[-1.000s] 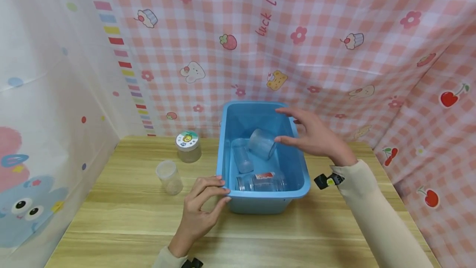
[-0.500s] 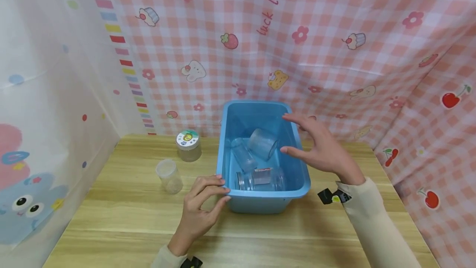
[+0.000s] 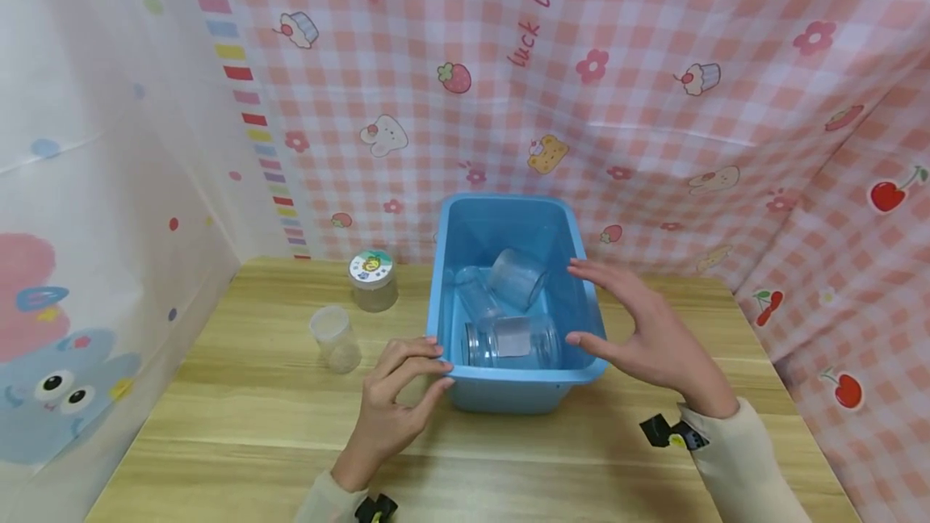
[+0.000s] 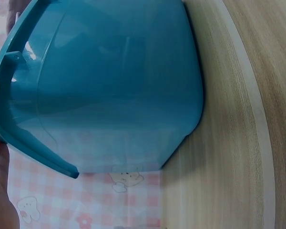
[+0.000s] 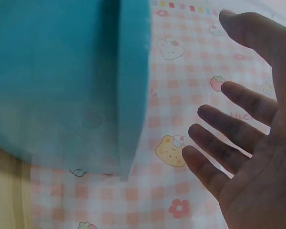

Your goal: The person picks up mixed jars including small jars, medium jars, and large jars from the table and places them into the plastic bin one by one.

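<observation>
A blue plastic bin (image 3: 508,395) stands on the wooden table in the head view. My left hand (image 3: 398,394) holds its near-left rim corner, fingertips on the rim and thumb at the outside. Over the right rim, my right hand (image 3: 650,329) hovers with fingers spread and nothing held. Inside the bin, a clear jar with a pale label (image 3: 514,342) lies on its side near the front. A wide clear jar (image 3: 517,278) lies tilted behind it, and a slim clear jar (image 3: 474,295) lies to the left. The right wrist view shows the right hand's spread fingers (image 5: 214,143) apart from the bin.
Left of the bin stand a jar with a printed sticker lid (image 3: 373,282) and a clear plastic jar (image 3: 336,339). A pink checked cloth (image 3: 421,144) hangs behind the table (image 3: 508,474). A white patterned cloth (image 3: 94,144) hangs at the left.
My right hand has drawn back right and nearer. The labelled jar has rolled, its red print turning out of sight, and the slim jar has tilted. The left hand stays at the rim.
</observation>
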Available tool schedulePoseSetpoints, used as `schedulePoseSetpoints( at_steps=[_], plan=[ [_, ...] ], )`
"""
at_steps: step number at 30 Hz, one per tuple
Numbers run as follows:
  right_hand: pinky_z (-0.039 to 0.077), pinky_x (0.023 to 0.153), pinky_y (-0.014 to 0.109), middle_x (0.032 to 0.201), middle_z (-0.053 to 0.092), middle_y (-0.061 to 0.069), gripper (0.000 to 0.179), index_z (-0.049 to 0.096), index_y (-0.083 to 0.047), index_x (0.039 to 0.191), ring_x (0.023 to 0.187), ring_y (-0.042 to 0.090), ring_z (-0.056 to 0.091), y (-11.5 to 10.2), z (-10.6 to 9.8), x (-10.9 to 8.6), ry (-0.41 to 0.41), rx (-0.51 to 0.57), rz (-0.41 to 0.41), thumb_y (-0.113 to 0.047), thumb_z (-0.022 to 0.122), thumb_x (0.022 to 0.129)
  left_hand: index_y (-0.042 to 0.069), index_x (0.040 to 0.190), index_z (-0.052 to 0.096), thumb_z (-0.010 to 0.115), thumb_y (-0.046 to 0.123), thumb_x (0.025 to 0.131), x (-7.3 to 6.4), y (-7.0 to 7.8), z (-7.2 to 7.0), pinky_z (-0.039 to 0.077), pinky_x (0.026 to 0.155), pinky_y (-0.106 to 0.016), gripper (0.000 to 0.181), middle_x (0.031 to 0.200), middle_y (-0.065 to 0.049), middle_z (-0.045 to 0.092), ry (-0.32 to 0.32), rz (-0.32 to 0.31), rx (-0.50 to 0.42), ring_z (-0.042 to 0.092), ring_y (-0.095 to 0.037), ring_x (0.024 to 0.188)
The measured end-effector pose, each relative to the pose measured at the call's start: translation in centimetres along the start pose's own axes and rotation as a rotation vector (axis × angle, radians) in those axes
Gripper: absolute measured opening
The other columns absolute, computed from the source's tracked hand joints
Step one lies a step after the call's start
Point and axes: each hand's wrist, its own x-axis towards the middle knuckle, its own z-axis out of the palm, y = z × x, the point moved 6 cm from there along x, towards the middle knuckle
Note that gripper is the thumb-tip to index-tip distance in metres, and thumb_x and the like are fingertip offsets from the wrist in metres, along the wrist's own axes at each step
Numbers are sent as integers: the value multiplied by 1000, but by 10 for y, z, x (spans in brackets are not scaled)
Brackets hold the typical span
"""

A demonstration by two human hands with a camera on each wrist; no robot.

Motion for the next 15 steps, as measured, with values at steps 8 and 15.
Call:
schedulePoseSetpoints(
  at_steps=[8,15],
  plan=[
    [38,116,13,155,52,-3,84,50,-28,151,142,16,50,-4,9,-20,-11,5,-64,-30,91,78,1,96,75,83,6,85,-3,-2,0,54,108,-29,14,103,-14,69,-6,-3,7,66,-25,112],
    [40,113,9,143,61,-2,80,60,-22,142,132,18,58,-14,14,-36,33,18,-184,-19,95,71,1,96,75,84,4,82,-5,-4,1,54,109,-29,16,104,-14,69,-10,0,4,66,-25,113]
  ],
)
